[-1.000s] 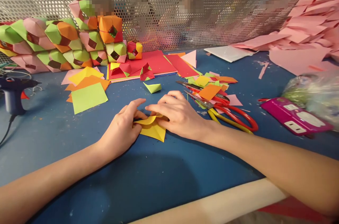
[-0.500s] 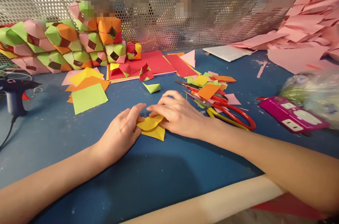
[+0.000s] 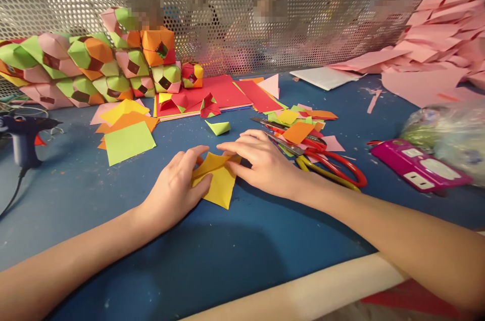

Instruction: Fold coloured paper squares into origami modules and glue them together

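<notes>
A yellow square of paper [image 3: 220, 187] lies on the blue table in front of me, creased, with its far edge raised. My left hand [image 3: 180, 179] holds its left side, the thumb resting on top and the fingers behind. At the upper right corner, my right hand [image 3: 261, 164] pinches the paper between thumb and fingers. Just beyond my hands sits a small folded green paper piece [image 3: 219, 128]. Scissors with red handles [image 3: 337, 164] and another pair with yellow handles [image 3: 326, 173] lie close to my right hand.
Folded paper balls [image 3: 91, 53] are stacked at the back left. A blue glue gun [image 3: 25, 139] stands at far left, near loose green paper [image 3: 130, 141]. Red sheets [image 3: 215, 89] lie at the back. A purple power strip [image 3: 419, 164] and pink paper pile [image 3: 443, 33] are on the right.
The yellow paper's curled-over flap has been opened back, so more of its flat face shows. My left thumb has moved onto the paper. My right hand has shifted slightly right.
</notes>
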Demonstrator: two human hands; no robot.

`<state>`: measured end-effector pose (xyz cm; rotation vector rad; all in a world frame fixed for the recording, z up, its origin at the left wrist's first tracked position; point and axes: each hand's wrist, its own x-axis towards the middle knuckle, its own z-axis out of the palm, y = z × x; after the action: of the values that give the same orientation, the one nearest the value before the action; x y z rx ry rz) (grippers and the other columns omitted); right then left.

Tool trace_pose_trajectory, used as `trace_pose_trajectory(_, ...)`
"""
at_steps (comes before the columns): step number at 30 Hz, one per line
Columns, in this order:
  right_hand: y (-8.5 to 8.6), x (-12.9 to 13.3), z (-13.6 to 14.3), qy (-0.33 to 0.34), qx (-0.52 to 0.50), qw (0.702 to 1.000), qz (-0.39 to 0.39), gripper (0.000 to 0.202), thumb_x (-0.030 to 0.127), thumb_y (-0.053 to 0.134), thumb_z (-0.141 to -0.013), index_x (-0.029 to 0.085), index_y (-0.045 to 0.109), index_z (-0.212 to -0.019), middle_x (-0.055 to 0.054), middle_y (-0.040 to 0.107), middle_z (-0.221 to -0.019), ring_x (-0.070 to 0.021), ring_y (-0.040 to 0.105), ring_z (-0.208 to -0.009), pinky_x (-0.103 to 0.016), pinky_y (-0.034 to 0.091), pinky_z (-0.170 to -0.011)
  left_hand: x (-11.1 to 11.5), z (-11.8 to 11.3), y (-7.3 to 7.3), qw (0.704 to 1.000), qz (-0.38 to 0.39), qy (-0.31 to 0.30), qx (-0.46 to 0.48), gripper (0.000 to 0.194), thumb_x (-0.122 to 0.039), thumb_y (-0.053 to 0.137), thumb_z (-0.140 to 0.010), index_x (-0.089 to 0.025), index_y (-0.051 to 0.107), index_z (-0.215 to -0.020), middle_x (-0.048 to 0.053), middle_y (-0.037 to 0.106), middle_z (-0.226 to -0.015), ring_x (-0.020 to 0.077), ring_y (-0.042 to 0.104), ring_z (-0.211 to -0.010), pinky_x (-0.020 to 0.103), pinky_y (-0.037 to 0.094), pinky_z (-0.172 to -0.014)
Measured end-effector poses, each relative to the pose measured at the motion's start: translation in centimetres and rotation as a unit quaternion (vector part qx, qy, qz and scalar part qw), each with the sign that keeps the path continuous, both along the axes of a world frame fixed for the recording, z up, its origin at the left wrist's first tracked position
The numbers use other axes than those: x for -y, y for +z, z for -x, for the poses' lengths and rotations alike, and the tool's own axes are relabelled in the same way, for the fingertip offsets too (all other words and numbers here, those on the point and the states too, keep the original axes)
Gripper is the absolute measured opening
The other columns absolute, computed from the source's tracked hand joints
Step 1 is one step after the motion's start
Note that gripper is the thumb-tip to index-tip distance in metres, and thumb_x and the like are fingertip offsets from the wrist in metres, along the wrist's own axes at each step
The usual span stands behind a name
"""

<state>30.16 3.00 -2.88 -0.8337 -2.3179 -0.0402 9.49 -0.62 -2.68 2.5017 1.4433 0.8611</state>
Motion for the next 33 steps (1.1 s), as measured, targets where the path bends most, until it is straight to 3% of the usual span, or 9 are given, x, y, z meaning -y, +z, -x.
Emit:
trace_pose_trajectory(4,0.3,0.8,0.5,-0.045,-0.086,0.993,0.075,0.041,0.017,0.057,-0.081,0.02,0.048,-0.12,-0.009,0.06,-0.117,-0.0233,0.051,-0.111,-0.042,0.041,-0.093,-0.1,-0.4,1.0,0.988,0.088,0.087,0.092,0.008,-0.023,0.05,-0.081,-0.019,0.052,-0.087,-0.004,0.052,-0.067,0.0103,0.047,-0.057,0.021,0.04,-0.055)
trace_pose_trajectory(7,0.1,0.9,0.9,-0.075,-0.172,0.961,0.201,0.056,0.026,0.061,-0.078,0.019,0.037,-0.128,-0.012,0.048,-0.13,-0.0244,0.047,-0.117,-0.043,0.043,-0.094,0.0,-0.4,1.2,0.964,0.145,0.127,0.186,0.011,-0.027,0.054,-0.078,-0.02,0.05,-0.085,-0.005,0.05,-0.063,0.011,0.047,-0.055,0.021,0.037,-0.05)
trace_pose_trajectory(10,-0.4,0.8,1.3,-0.026,-0.234,0.899,0.368,0.056,0.027,0.056,-0.081,0.019,0.031,-0.13,-0.011,0.057,-0.115,-0.0209,0.059,-0.1,-0.039,0.05,-0.083,0.1,-0.5,1.0,0.935,0.213,0.115,0.26,0.02,-0.029,0.056,-0.076,-0.02,0.049,-0.092,-0.004,0.055,-0.066,0.0126,0.052,-0.058,0.021,0.039,-0.05)
trace_pose_trajectory(12,-0.6,0.7,1.4,-0.004,-0.239,0.878,0.415,0.052,0.023,0.052,-0.082,0.019,0.031,-0.129,-0.006,0.062,-0.098,-0.0187,0.062,-0.087,-0.036,0.051,-0.076,0.0,-0.5,0.9,0.928,0.227,0.118,0.271,0.022,-0.029,0.057,-0.076,-0.021,0.048,-0.093,-0.004,0.056,-0.067,0.0122,0.052,-0.058,0.021,0.039,-0.05)
trace_pose_trajectory(16,-0.5,0.6,1.0,-0.022,-0.206,0.907,0.367,0.049,0.014,0.05,-0.079,0.021,0.038,-0.126,-0.004,0.062,-0.093,-0.0173,0.061,-0.086,-0.033,0.05,-0.075,-0.9,0.0,0.7,0.944,0.183,0.122,0.246,0.022,-0.023,0.057,-0.073,-0.021,0.049,-0.093,-0.002,0.059,-0.077,0.0114,0.054,-0.062,0.021,0.041,-0.054)
trace_pose_trajectory(20,-0.6,0.4,0.7,-0.057,-0.145,0.931,0.33,0.048,0.012,0.051,-0.076,0.02,0.043,-0.123,-0.003,0.063,-0.092,-0.0164,0.06,-0.082,-0.03,0.049,-0.072,-1.7,0.6,0.5,0.958,0.196,0.09,0.187,0.025,-0.018,0.054,-0.072,-0.02,0.051,-0.096,-0.001,0.062,-0.083,0.0143,0.059,-0.075,0.025,0.045,-0.063)
trace_pose_trajectory(25,-0.9,0.4,0.9,-0.029,-0.122,0.938,0.324,0.051,0.011,0.051,-0.075,0.021,0.042,-0.124,-0.003,0.064,-0.095,-0.0161,0.06,-0.083,-0.03,0.049,-0.072,-1.6,0.6,0.6,0.97,0.193,0.044,0.14,0.032,-0.012,0.048,-0.069,-0.02,0.052,-0.1,0.0,0.064,-0.088,0.0143,0.059,-0.077,0.026,0.045,-0.066)
trace_pose_trajectory(30,-0.8,0.6,1.1,-0.019,-0.11,0.949,0.294,0.05,0.006,0.05,-0.072,0.019,0.045,-0.12,-0.001,0.063,-0.087,-0.0145,0.058,-0.081,-0.03,0.048,-0.077,-1.4,0.5,0.7,0.974,0.19,0.01,0.126,0.051,-0.007,0.043,-0.067,-0.021,0.041,-0.116,-0.002,0.066,-0.087,0.0132,0.059,-0.077,0.027,0.046,-0.073)
trace_pose_trajectory(33,-0.9,0.8,1.1,-0.027,-0.083,0.952,0.293,0.054,0.004,0.049,-0.071,0.02,0.045,-0.123,-0.004,0.065,-0.097,-0.0164,0.06,-0.089,-0.032,0.047,-0.08,-1.3,0.5,0.7,0.976,0.187,-0.003,0.108,0.055,-0.005,0.042,-0.067,-0.022,0.041,-0.119,-0.003,0.067,-0.087,0.0123,0.059,-0.077,0.025,0.045,-0.073)
